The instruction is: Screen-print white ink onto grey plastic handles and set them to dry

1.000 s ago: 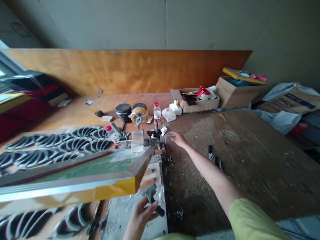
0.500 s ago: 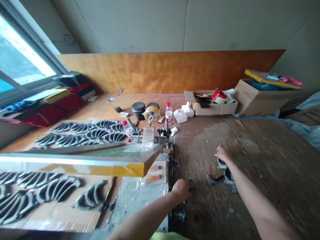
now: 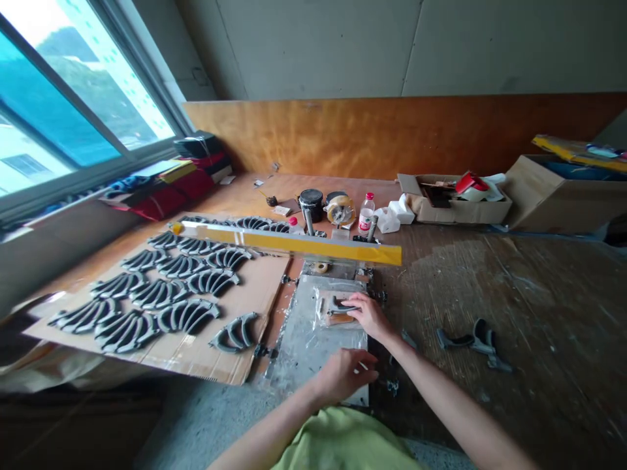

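Observation:
My right hand [image 3: 368, 314] pinches a grey curved plastic part [image 3: 341, 305] at its right end. The part lies over a small fixture [image 3: 323, 316] with orange-brown blocks, under clear film on the grey metal plate [image 3: 298, 346]. Close to the plate's near right edge, my left hand [image 3: 347, 373] hovers with fingers loosely curled and apart, holding nothing. Above the plate's far end, the printing screen frame [image 3: 289, 243] with yellow tape along its edge is raised. More grey curved parts [image 3: 482, 339] rest on the dark wooden table to the right; one is partly hidden beside my right forearm.
On the left, a cardboard sheet [image 3: 262, 287] carries rows of grey curved parts [image 3: 169, 294]. Behind the frame stand a black tub [image 3: 311, 203], a tape roll [image 3: 340, 210] and a red-capped bottle [image 3: 366, 214]. Open cardboard boxes [image 3: 460, 212] sit at the back right.
My right hand has moved left from the table parts to the fixture, bringing a grey part. My left hand has let go of the grey part it touched. The screen frame appears higher and farther back.

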The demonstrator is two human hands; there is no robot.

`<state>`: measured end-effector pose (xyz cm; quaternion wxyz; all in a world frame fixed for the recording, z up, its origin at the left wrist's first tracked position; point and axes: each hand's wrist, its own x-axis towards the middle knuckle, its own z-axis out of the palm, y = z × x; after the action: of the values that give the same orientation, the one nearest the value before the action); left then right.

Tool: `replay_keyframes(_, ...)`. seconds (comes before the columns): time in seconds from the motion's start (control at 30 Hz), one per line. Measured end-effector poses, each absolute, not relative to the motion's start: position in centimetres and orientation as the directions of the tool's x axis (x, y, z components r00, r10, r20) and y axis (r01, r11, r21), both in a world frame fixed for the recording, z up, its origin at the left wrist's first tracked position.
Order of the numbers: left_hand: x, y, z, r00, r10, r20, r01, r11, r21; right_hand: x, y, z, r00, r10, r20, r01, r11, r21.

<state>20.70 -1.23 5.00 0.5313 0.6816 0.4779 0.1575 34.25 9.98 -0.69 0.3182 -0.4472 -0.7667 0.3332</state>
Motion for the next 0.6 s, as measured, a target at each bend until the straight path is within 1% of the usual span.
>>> replay_keyframes(0.13, 12.1, -2.2, 6.3, 0.229, 0.921, -0.315, 0.36, 0.221, 0.906, 32.0, 8.8, -1.5, -0.437, 0.86, 0.262, 0.66, 0.505, -0.557)
replay_keyframes(0.2, 8.4, -2.0, 6.6, 0.083, 0.943, -0.322, 0.239, 0.295, 0.925, 31.8, 8.5, -1.2, -0.484, 0.839, 0.25, 0.711, 0.543, -0.447)
replay_keyframes(0.27, 5.4, -1.3, 7.4, -0.05, 0.955, -0.293, 0.126, 0.297, 0.946, 31.4, 8.3, -0.6, -0.521, 0.827, 0.212, 0.743, 0.562, -0.364)
replay_keyframes(0.3, 4.3, -0.8, 8.1, -0.111, 0.959, -0.26, 0.084, 0.27, 0.959, 31.1, 8.3, -0.3, -0.531, 0.824, 0.199, 0.755, 0.567, -0.33)
replay_keyframes(0.37, 2.8, 0.6, 10.3, -0.227, 0.962, -0.151, 0.031, 0.162, 0.986, 30.2, 8.3, 0.0, -0.548, 0.813, 0.197, 0.764, 0.582, -0.279)
replay_keyframes(0.47, 2.3, 3.7, 14.5, -0.345, 0.937, 0.054, -0.045, -0.074, 0.996, 28.6, 8.4, -0.4, -0.61, 0.773, 0.177, 0.731, 0.634, -0.252)
replay_keyframes(0.53, 2.6, 5.9, 17.0, -0.35, 0.927, 0.137, -0.109, -0.185, 0.977, 27.9, 8.3, -1.0, -0.649, 0.749, 0.131, 0.708, 0.658, -0.257)
replay_keyframes(0.6, 3.0, 7.6, 18.5, -0.304, 0.939, 0.158, -0.149, -0.211, 0.966, 27.7, 8.2, -1.5, -0.632, 0.769, 0.099, 0.729, 0.633, -0.261)
